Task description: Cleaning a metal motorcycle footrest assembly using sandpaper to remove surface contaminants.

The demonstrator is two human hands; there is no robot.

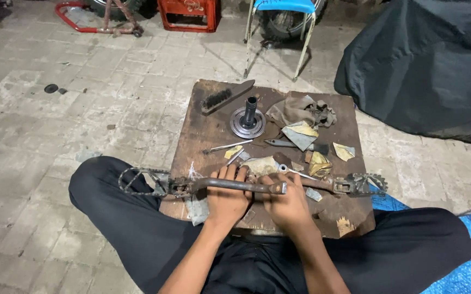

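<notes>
A long rusty metal footrest bar (235, 185) with toothed foot pegs at both ends (140, 181) (366, 184) lies across the near edge of a worn brown board (203, 130). My left hand (227, 200) grips the bar near its middle, fingers curled over it. My right hand (287, 204) holds the bar just to the right, pressing something small and pale against it. I sit cross-legged in black trousers behind the board.
On the board lie a wire brush (222, 98), a round metal hub with a shaft (248, 122), a rag (295, 109), scraps of sandpaper (301, 133), thin metal rods (227, 146). A blue chair (279, 32), red crate (187, 13) and dark cover (426, 65) stand beyond.
</notes>
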